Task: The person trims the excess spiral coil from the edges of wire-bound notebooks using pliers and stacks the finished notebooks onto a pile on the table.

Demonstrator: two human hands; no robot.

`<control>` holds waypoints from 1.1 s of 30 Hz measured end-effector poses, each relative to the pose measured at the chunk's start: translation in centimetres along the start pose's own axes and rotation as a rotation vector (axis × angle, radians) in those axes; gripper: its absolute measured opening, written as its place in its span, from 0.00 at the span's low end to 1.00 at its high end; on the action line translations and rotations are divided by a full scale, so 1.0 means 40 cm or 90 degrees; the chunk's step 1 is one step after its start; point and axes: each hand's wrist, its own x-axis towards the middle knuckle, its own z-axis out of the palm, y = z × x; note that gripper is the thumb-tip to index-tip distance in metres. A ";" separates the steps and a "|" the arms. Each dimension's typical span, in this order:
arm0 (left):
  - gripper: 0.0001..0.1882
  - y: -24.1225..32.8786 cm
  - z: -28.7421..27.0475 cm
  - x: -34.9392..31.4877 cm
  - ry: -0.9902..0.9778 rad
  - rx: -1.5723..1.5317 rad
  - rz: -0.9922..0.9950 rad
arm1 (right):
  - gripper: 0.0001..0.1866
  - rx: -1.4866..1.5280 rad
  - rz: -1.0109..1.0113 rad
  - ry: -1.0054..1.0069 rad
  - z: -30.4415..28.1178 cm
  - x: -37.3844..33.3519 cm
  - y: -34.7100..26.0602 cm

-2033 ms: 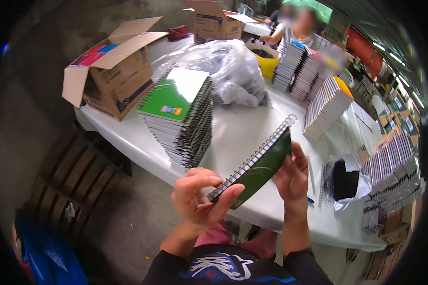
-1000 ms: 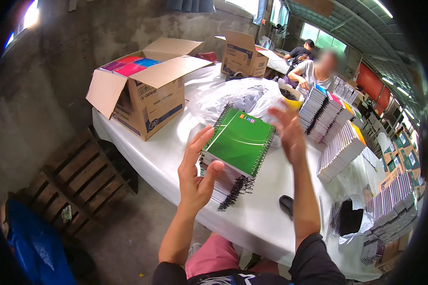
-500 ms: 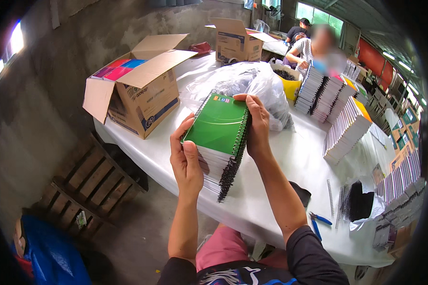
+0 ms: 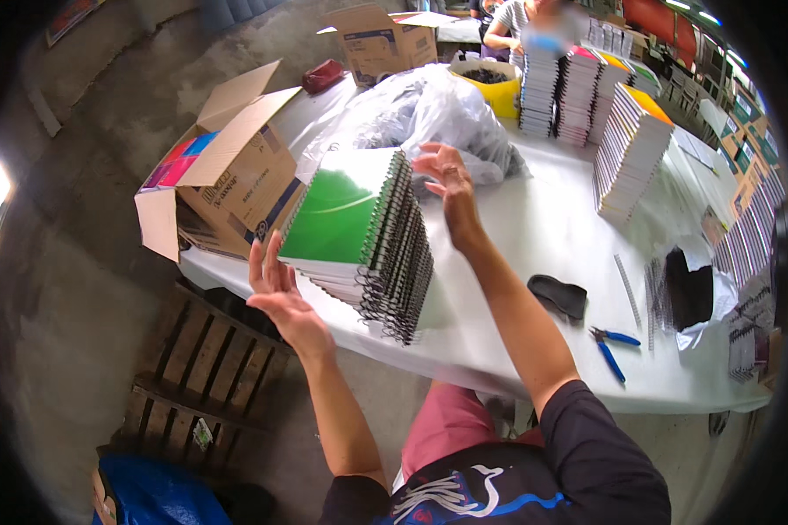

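A tall stack of spiral notebooks (image 4: 341,223), the top one with a green cover and black coil, stands on the white-covered table (image 4: 517,262) in front of me. At its lower left side is my left hand (image 4: 291,302), fingers spread and holding nothing. My right hand (image 4: 451,188) hovers just beyond the coiled right side of the stack, its fingers apart and slightly curled. The black coils face right, and the pages show along the near side.
An open carton (image 4: 236,188) of notebooks stands left. Behind the stack lies a clear plastic bag (image 4: 446,114). Blue-handled pliers (image 4: 611,350), a black pouch (image 4: 558,297) and loose coils (image 4: 657,297) lie right. More notebook stacks (image 4: 632,153) stand farther back; a person (image 4: 521,26) works there.
Both hands have let go of the notebooks and moved apart to either side. The green-covered notebooks now rest as a tall stack on the table. The head view has shifted.
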 end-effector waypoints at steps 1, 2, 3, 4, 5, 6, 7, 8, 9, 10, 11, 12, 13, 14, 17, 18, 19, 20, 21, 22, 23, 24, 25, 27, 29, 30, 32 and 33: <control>0.43 -0.029 -0.020 -0.027 0.023 -0.020 -0.067 | 0.16 -0.136 0.034 -0.041 -0.082 0.006 0.052; 0.43 -0.063 -0.025 -0.055 0.039 -0.045 -0.133 | 0.19 -0.219 0.068 -0.077 -0.171 0.001 0.145; 0.44 -0.108 -0.033 -0.086 0.033 -0.003 -0.191 | 0.28 -0.295 0.116 -0.189 -0.250 -0.025 0.225; 0.45 -0.165 -0.047 -0.117 0.031 0.042 -0.247 | 0.33 -0.377 0.153 -0.284 -0.290 -0.071 0.292; 0.44 -0.227 -0.089 -0.148 0.020 0.074 -0.289 | 0.35 -0.569 0.182 -0.425 -0.254 -0.105 0.295; 0.43 -0.288 -0.124 -0.178 0.008 0.100 -0.335 | 0.36 -0.624 0.174 -0.372 -0.196 -0.158 0.291; 0.36 -0.352 -0.153 -0.202 -0.006 0.118 -0.310 | 0.34 -0.639 0.174 -0.333 -0.141 -0.177 0.268; 0.30 -0.393 -0.170 -0.227 -0.024 0.135 -0.288 | 0.33 -0.656 0.177 -0.291 -0.113 -0.193 0.254; 0.30 -0.405 -0.152 -0.246 -0.090 0.320 -0.220 | 0.31 -0.659 0.186 -0.294 -0.122 -0.197 0.250; 0.29 -0.402 -0.131 -0.249 -0.132 0.415 -0.157 | 0.29 -0.659 0.192 -0.298 -0.131 -0.186 0.247; 0.27 -0.396 -0.113 -0.255 -0.163 0.511 -0.090 | 0.27 -0.658 0.197 -0.302 -0.139 -0.183 0.242; 0.23 -0.378 -0.109 -0.253 -0.165 0.523 -0.035 | 0.26 -0.659 0.177 -0.283 -0.140 -0.189 0.246; 0.20 -0.381 -0.112 -0.253 -0.156 0.515 -0.008 | 0.24 -0.659 0.156 -0.263 -0.141 -0.196 0.250; 0.17 -0.383 -0.116 -0.252 -0.147 0.508 0.018 | 0.23 -0.659 0.136 -0.244 -0.144 -0.207 0.254; 0.11 -0.369 -0.120 -0.265 -0.141 0.529 0.018 | 0.20 -0.614 0.076 -0.188 -0.145 -0.257 0.248; 0.11 -0.385 -0.142 -0.275 -0.133 0.524 0.004 | 0.19 -0.598 0.062 -0.169 -0.138 -0.277 0.237; 0.12 -0.408 -0.157 -0.283 -0.126 0.516 -0.010 | 0.19 -0.599 0.042 -0.153 -0.135 -0.295 0.236; 0.13 -0.425 -0.179 -0.294 -0.118 0.513 -0.026 | 0.19 -0.602 0.023 -0.136 -0.124 -0.316 0.238; 0.15 -0.407 -0.141 -0.300 -0.070 0.378 -0.130 | 0.19 -0.618 0.007 -0.102 -0.142 -0.327 0.241; 0.17 -0.395 -0.126 -0.300 -0.017 0.248 -0.227 | 0.20 -0.618 0.041 -0.083 -0.132 -0.342 0.231; 0.20 -0.401 -0.119 -0.304 -0.190 0.491 -0.283 | 0.21 -0.633 0.053 -0.095 -0.133 -0.359 0.217; 0.23 -0.408 -0.129 -0.306 -0.368 0.735 -0.321 | 0.22 -0.646 0.064 -0.106 -0.131 -0.376 0.202; 0.24 -0.426 -0.149 -0.317 -0.472 0.863 -0.315 | 0.22 -0.650 0.047 -0.091 -0.125 -0.393 0.185; 0.27 -0.509 -0.233 -0.350 -0.350 0.792 -0.172 | 0.21 -0.654 0.011 -0.065 -0.106 -0.421 0.159; 0.31 -0.585 -0.343 -0.365 -0.285 0.758 -0.054 | 0.23 -0.624 0.007 -0.069 -0.095 -0.427 0.149; 0.33 -0.612 -0.370 -0.370 -0.284 0.755 -0.031 | 0.24 -0.612 0.007 -0.071 -0.096 -0.429 0.146; 0.37 -0.638 -0.416 -0.369 -0.294 0.749 -0.013 | 0.25 -0.576 -0.020 -0.088 -0.108 -0.432 0.145; 0.37 -0.631 -0.407 -0.382 -0.318 0.718 -0.058 | 0.25 -0.557 -0.024 -0.096 -0.137 -0.432 0.149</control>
